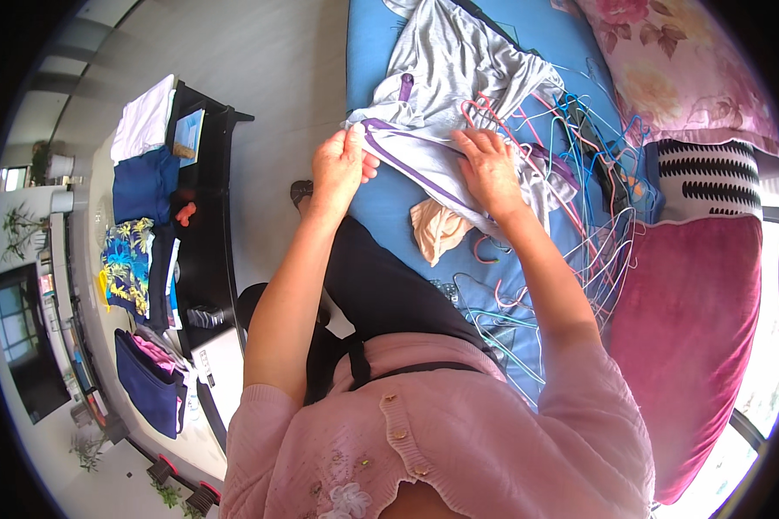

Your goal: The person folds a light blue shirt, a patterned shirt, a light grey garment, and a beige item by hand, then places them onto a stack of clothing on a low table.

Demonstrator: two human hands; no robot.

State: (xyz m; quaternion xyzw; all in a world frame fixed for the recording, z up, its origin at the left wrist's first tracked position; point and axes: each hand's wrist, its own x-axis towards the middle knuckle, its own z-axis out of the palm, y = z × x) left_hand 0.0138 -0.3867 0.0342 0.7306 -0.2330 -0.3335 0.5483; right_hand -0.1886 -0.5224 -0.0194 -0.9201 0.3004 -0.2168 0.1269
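A light grey garment with purple trim (422, 146) lies spread over a blue seat cushion (389, 220). My left hand (347, 165) pinches its near-left corner between thumb and fingers. Resting flat on the same garment, my right hand (487, 168) has its fingers slightly spread. Above them lies more crumpled grey cloth (454, 58), perhaps part of the same piece. A peach cloth (438, 227) sits just below the garment. Tangled wire hangers (597, 162) in blue, pink and white are to the right of my right hand.
More hangers (506, 318) lie near my lap. Floral, striped and dark red cushions (688, 337) line the right side. At left, a black and cream table (208, 259) bears folded clothes, including navy cloth (146, 185) and patterned shorts (126, 259).
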